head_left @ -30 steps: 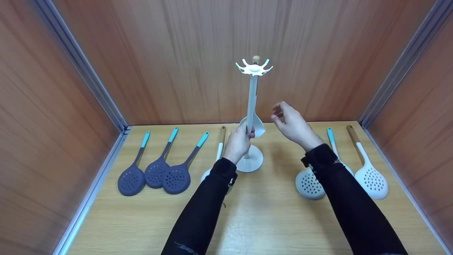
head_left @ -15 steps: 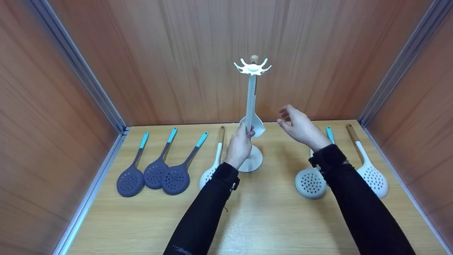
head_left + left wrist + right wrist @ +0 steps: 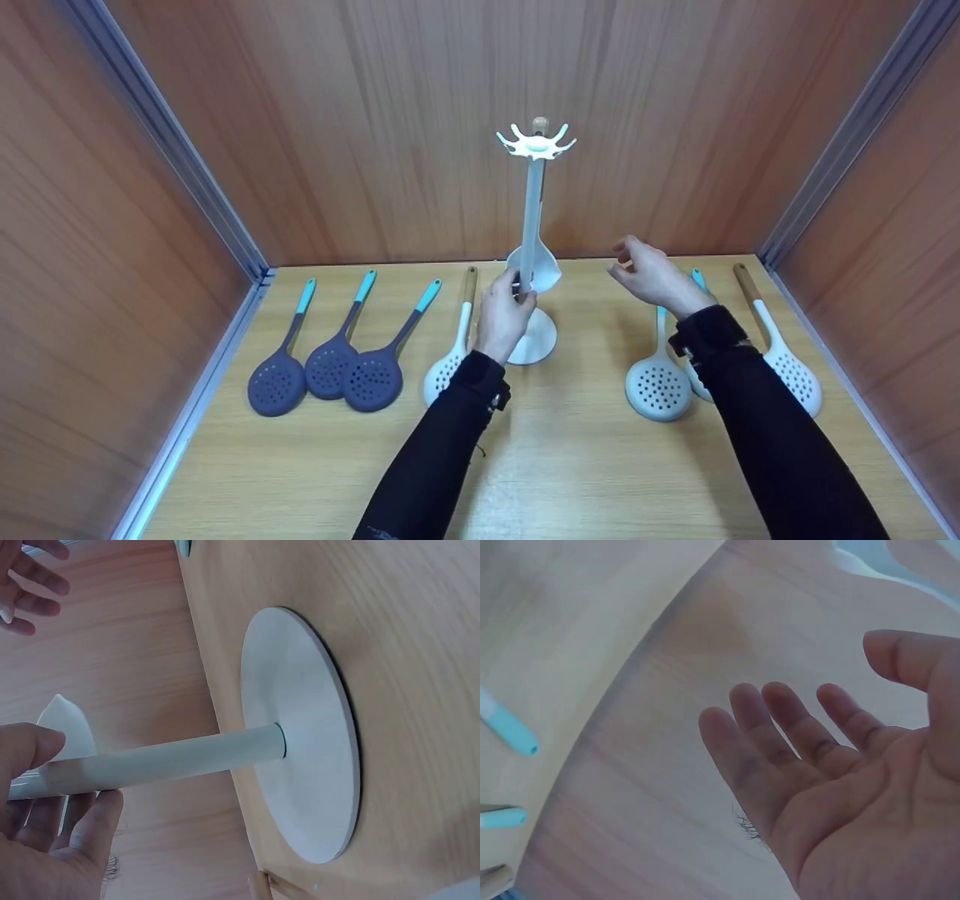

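Withdrawn rightward from the white utensil stand, the right hand hovers empty, fingers loosely apart; the left hand grips the post, likely steadying it upright at far centre, where a ladle hangs behind.

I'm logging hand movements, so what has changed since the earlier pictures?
The right hand has moved rightward and slightly lower in the head view, farther from the stand. The left hand has loosened around the stand; whether it has fully let go is unclear. The stand, the white utensil behind it and the skimmers look unmoved.
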Available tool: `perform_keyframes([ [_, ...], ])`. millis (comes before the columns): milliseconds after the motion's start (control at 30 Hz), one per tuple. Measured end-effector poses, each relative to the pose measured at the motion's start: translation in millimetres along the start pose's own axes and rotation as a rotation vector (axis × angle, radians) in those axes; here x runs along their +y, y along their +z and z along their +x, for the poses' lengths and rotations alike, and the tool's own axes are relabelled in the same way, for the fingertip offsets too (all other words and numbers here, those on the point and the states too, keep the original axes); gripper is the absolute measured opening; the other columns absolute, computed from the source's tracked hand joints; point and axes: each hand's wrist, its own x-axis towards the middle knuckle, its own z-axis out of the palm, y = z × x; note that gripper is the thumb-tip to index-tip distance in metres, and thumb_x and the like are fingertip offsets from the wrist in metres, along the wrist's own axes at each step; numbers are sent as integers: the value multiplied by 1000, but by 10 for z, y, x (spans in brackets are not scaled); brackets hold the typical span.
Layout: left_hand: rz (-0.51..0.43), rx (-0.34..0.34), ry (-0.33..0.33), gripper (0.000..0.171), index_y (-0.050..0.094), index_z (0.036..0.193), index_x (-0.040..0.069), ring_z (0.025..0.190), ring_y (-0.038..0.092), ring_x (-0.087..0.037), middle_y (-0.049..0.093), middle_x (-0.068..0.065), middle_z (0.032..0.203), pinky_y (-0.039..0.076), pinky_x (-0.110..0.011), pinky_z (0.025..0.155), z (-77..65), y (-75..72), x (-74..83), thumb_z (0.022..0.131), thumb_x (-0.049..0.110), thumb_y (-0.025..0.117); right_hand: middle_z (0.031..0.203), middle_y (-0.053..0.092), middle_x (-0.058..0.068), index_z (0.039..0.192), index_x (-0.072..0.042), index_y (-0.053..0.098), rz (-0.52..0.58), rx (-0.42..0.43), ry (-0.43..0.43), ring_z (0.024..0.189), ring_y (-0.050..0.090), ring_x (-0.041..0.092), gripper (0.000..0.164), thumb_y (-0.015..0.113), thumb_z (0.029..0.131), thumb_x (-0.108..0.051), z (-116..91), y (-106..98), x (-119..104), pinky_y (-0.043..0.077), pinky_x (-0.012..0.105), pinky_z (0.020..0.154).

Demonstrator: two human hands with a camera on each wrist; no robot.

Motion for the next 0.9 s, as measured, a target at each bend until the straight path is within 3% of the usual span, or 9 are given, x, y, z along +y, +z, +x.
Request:
perform_keyframes([
  [167, -12, 47, 7, 36, 66, 134, 13, 118, 72, -23, 71, -11, 133, 62, -34, 98, -35, 41, -37, 99, 10, 71, 146, 54, 33, 149, 3, 44, -35, -37, 39, 130, 59, 48, 52, 53, 109, -29, -3, 10, 95, 53, 59, 105],
  [467, 49, 148, 75, 28, 69, 125, 10, 111, 75, -22, 74, -12, 122, 64, -32, 92, -76, 112, -68, 98, 8, 73, 147, 53, 35, 152, 6, 41, -90, -84, 104, 133, 56, 50, 59, 52, 110, -33, -21, 49, 248, 50, 61, 108],
  [767, 53, 137, 79, 30, 68, 127, 10, 114, 75, -23, 73, -13, 126, 63, -27, 93, -72, 125, -92, 98, 9, 73, 148, 52, 37, 154, 10, 39, -159, -126, 217, 135, 55, 50, 65, 55, 108, -34, -29, 79, 428, 50, 60, 110],
  [900, 59, 132, 82, 30, 68, 128, 10, 116, 74, -24, 73, -13, 127, 62, -27, 95, -62, 129, -101, 98, 9, 73, 146, 53, 38, 149, 13, 44, -223, -132, 234, 134, 54, 51, 66, 61, 105, -33, -37, 85, 504, 50, 60, 110],
])
